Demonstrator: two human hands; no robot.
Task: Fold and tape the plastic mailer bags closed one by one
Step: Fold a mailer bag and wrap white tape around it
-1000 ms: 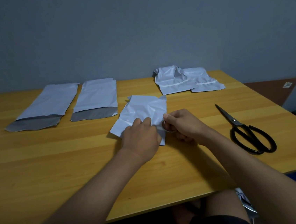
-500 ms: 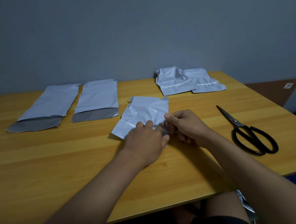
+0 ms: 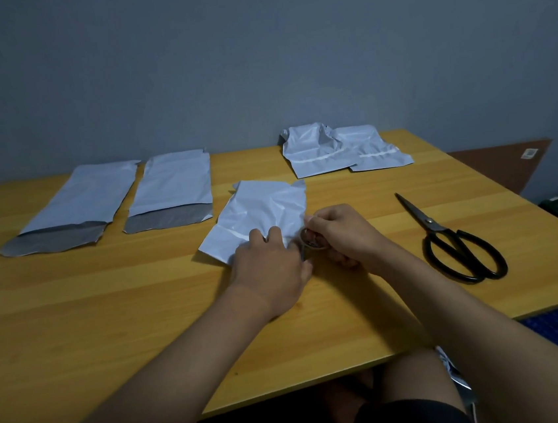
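At frame centre, the left hand [image 3: 269, 267] presses flat on a crumpled mailer [image 3: 263, 209] while the right hand [image 3: 338, 236] pinches a clear tape roll [image 3: 312, 239]; slack plastic could wrinkle under the tape, spoiling the seal.

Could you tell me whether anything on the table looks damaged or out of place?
Nothing looks damaged. The mailer under the hands is creased and lies askew, unlike the two flat open bags on the left. The scissors lie unused on the right.
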